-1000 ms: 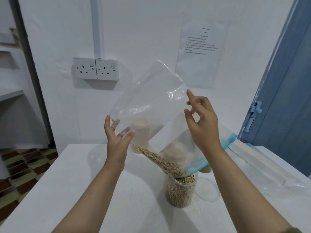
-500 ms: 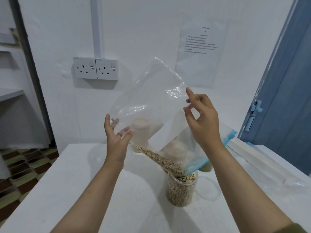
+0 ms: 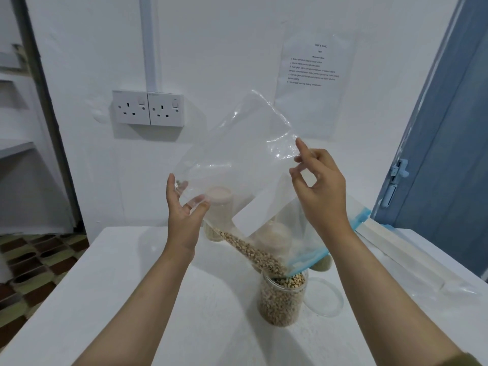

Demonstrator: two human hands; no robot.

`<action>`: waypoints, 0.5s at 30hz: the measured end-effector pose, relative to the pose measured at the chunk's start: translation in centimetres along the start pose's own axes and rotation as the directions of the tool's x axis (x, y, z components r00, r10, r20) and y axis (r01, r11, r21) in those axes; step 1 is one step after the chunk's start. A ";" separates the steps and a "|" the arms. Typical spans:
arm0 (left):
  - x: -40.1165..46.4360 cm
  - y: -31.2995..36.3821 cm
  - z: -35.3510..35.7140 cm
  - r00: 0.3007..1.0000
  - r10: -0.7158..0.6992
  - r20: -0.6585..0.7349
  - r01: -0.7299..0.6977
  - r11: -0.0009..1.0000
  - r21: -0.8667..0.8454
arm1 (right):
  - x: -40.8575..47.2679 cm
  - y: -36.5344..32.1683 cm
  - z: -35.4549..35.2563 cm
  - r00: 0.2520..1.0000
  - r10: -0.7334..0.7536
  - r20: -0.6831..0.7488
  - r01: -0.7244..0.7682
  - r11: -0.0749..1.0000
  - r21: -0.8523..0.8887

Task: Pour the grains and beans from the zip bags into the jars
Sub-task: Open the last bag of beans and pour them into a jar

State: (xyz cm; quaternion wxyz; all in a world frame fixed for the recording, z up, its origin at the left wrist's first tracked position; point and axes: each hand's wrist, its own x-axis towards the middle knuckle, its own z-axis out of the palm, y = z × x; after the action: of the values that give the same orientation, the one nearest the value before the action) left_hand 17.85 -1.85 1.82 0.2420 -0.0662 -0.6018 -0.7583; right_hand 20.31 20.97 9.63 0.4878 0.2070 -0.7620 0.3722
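A clear zip bag (image 3: 237,154) with a blue zip strip is tilted mouth-down over an open clear jar (image 3: 282,299) nearly full of brown beans. A line of beans (image 3: 250,250) runs along the bag's lower edge into the jar's mouth. My left hand (image 3: 184,215) pinches the bag's lower left edge. My right hand (image 3: 319,191) pinches the bag's upper right side between thumb and fingers. The bag's upper part holds nothing.
Behind the bag stand other jars (image 3: 217,215) with pale lids, blurred through the plastic. A clear lid (image 3: 323,297) lies right of the bean jar. More bags (image 3: 412,254) lie at the table's right. A wall socket (image 3: 148,108) and a blue door (image 3: 449,154) are beyond.
The bag has tipped a little further and its bean line has slid lower toward the jar. Both hands keep their hold with little movement.
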 end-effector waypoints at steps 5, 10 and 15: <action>0.5 0.3 0.4 1.000 0.007 0.012 -0.007 1.000 0.010 | -0.2 0.1 -0.3 1.000 0.016 -0.011 -0.016 1.000 -0.018; 0.7 0.3 0.6 1.000 0.008 0.022 -0.008 1.000 0.016 | -0.3 0.0 -0.7 0.999 0.052 -0.008 -0.052 0.998 -0.019; 0.7 0.3 0.7 1.000 0.011 0.023 -0.011 1.000 0.013 | -0.3 0.1 -0.8 0.996 0.082 -0.036 -0.081 0.997 0.016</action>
State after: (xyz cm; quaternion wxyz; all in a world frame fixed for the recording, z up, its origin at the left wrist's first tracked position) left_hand 17.22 -1.49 2.57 0.2398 -0.0766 -0.6091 -0.7520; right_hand 20.83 21.59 9.56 0.4845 0.1724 -0.7580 0.4012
